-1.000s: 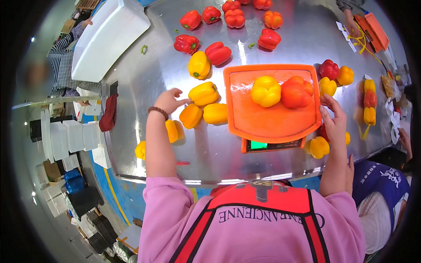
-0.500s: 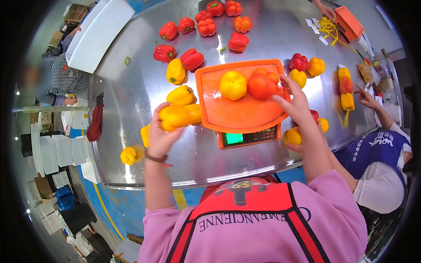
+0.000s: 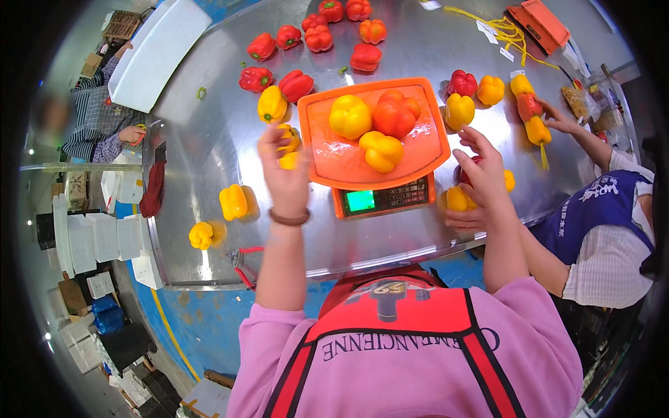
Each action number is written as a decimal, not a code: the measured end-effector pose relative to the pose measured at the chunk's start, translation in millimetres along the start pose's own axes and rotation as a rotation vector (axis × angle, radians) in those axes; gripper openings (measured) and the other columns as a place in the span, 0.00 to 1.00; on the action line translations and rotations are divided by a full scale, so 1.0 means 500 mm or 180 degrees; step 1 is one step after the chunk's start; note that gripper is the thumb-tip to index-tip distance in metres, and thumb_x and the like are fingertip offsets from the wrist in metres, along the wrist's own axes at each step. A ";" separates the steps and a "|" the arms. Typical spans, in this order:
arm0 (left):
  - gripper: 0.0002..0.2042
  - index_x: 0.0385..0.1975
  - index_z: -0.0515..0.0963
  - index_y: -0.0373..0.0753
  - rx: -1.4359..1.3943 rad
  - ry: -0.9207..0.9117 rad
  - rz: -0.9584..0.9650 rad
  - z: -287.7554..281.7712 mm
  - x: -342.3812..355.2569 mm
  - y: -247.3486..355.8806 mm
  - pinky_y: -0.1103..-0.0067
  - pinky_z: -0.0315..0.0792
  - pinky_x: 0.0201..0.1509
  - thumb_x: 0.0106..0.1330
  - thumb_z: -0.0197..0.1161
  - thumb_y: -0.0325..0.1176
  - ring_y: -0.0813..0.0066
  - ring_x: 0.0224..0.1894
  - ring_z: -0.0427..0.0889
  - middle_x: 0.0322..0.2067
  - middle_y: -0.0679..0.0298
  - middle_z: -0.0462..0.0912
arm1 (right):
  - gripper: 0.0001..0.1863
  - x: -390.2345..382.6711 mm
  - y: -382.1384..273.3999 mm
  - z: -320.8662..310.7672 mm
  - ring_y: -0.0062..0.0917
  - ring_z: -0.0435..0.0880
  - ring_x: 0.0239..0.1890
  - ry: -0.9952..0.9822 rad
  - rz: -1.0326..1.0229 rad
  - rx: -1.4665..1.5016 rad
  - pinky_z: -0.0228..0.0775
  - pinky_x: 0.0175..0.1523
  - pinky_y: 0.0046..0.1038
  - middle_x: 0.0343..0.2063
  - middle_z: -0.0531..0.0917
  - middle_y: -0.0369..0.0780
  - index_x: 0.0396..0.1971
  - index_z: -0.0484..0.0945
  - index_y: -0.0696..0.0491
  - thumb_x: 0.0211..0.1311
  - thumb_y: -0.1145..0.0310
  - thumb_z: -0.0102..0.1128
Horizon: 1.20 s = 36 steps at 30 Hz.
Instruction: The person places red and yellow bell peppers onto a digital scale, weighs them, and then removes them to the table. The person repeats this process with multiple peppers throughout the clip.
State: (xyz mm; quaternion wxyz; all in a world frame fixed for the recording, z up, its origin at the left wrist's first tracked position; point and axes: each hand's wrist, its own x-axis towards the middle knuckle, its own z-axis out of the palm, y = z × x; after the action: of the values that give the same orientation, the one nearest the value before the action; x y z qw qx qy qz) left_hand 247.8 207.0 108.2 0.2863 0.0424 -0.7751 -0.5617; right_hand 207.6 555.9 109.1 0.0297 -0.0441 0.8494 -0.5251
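On the orange tray (image 3: pixel 327 164) of a scale sit two yellow bell peppers (image 3: pixel 350 117), (image 3: pixel 382 152) and an orange-red bell pepper (image 3: pixel 396 113). My left hand (image 3: pixel 286 167), blurred, is just left of the tray with thumb and fingers apart. It partly covers yellow peppers (image 3: pixel 289 139) lying behind it, and whether it touches them I cannot tell. My right hand (image 3: pixel 486 171) is off the tray's right edge, fingers spread and nothing in them. Behind it a red pepper is partly hidden. Below it another person's hand (image 3: pixel 465 220) is at a yellow pepper (image 3: pixel 459 199).
Several red peppers (image 3: pixel 295 85) lie at the back of the metal table (image 3: pixel 202 160). Yellow peppers (image 3: pixel 234 202) lie left. At right, a co-worker's hand (image 3: pixel 562 118) is beside peppers joined in a row (image 3: pixel 528 106). Yellow ties (image 3: pixel 512 31) and a white foam box (image 3: pixel 157 52) lie farther back.
The yellow pepper from my left hand now lies on the tray, and that hand has moved up and right. My right hand has drawn away from the orange-red pepper.
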 end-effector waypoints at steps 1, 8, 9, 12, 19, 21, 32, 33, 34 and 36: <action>0.24 0.59 0.68 0.35 -0.0264 0.0297 -0.0244 -0.040 0.012 -0.019 0.77 0.71 0.54 0.64 0.66 0.32 0.75 0.48 0.74 0.50 0.61 0.74 | 0.28 -0.013 0.013 -0.012 0.29 0.78 0.54 0.0001 0.0135 0.0071 0.78 0.46 0.25 0.52 0.80 0.45 0.60 0.70 0.57 0.60 0.70 0.66; 0.14 0.54 0.72 0.34 -0.0220 0.0934 -0.0814 -0.171 -0.049 -0.080 0.79 0.71 0.53 0.72 0.56 0.33 0.78 0.47 0.75 0.48 0.62 0.76 | 0.23 -0.056 0.003 -0.018 0.29 0.82 0.48 -0.0184 0.0546 0.0344 0.76 0.51 0.29 0.48 0.82 0.44 0.55 0.75 0.58 0.60 0.70 0.65; 0.14 0.54 0.72 0.34 -0.0230 0.0975 -0.0908 -0.170 -0.061 -0.080 0.79 0.71 0.53 0.72 0.56 0.33 0.78 0.48 0.75 0.48 0.63 0.76 | 0.22 -0.055 -0.010 -0.005 0.29 0.82 0.48 -0.0245 0.0425 0.0277 0.75 0.52 0.29 0.47 0.82 0.44 0.54 0.75 0.59 0.60 0.70 0.65; 0.13 0.53 0.73 0.37 -0.0289 0.1117 -0.0993 -0.163 -0.084 -0.088 0.81 0.71 0.52 0.73 0.55 0.35 0.79 0.45 0.75 0.47 0.64 0.77 | 0.20 -0.044 -0.011 0.029 0.29 0.83 0.47 -0.0266 -0.0336 -0.0122 0.74 0.52 0.29 0.45 0.83 0.45 0.51 0.77 0.60 0.58 0.71 0.66; 0.14 0.54 0.73 0.36 -0.0551 0.0298 -0.0995 -0.056 -0.132 -0.058 0.81 0.71 0.54 0.69 0.59 0.27 0.79 0.48 0.75 0.46 0.64 0.77 | 0.17 -0.020 -0.014 0.114 0.36 0.83 0.46 -0.0193 -0.1009 -0.0256 0.75 0.51 0.31 0.43 0.83 0.45 0.48 0.79 0.58 0.57 0.73 0.66; 0.26 0.56 0.71 0.36 -0.0040 -0.0344 -0.0721 0.012 -0.138 -0.037 0.76 0.73 0.52 0.58 0.71 0.30 0.74 0.45 0.78 0.47 0.62 0.78 | 0.17 -0.017 -0.018 0.140 0.38 0.83 0.46 -0.0024 -0.1308 -0.0347 0.75 0.51 0.32 0.44 0.83 0.46 0.48 0.79 0.57 0.57 0.74 0.64; 0.33 0.59 0.68 0.40 0.0795 -0.0817 0.0172 0.169 -0.117 0.008 0.69 0.74 0.56 0.52 0.73 0.34 0.56 0.56 0.73 0.54 0.53 0.69 | 0.13 0.005 0.016 0.198 0.39 0.83 0.38 0.0471 -0.1282 -0.0467 0.77 0.44 0.35 0.34 0.83 0.45 0.42 0.79 0.57 0.54 0.78 0.61; 0.33 0.59 0.68 0.40 0.0823 -0.0841 0.0168 0.171 -0.111 0.009 0.68 0.73 0.57 0.52 0.73 0.34 0.56 0.56 0.73 0.54 0.53 0.68 | 0.13 0.013 0.020 0.203 0.39 0.83 0.36 0.0493 -0.1198 -0.0441 0.77 0.43 0.35 0.33 0.83 0.45 0.42 0.79 0.56 0.54 0.77 0.61; 0.33 0.59 0.68 0.40 0.0854 -0.0870 0.0122 0.169 -0.118 0.005 0.68 0.73 0.57 0.52 0.73 0.34 0.56 0.57 0.72 0.55 0.53 0.68 | 0.13 0.008 0.020 0.207 0.39 0.83 0.35 0.0483 -0.1087 -0.0419 0.77 0.42 0.35 0.31 0.83 0.44 0.42 0.78 0.56 0.54 0.77 0.61; 0.33 0.59 0.68 0.41 0.0917 -0.0870 0.0201 0.172 -0.120 0.004 0.68 0.73 0.57 0.52 0.73 0.35 0.55 0.57 0.72 0.55 0.53 0.68 | 0.14 -0.002 0.019 0.195 0.39 0.84 0.35 0.0263 -0.0900 -0.0655 0.77 0.41 0.35 0.30 0.83 0.44 0.42 0.78 0.55 0.53 0.76 0.62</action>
State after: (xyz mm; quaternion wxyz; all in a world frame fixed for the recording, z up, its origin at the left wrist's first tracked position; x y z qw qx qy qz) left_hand 255.8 303.8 68.5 0.1869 -0.0181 -0.8800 -0.4362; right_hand 217.5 473.5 57.3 -0.0841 -0.1443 0.8845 -0.4357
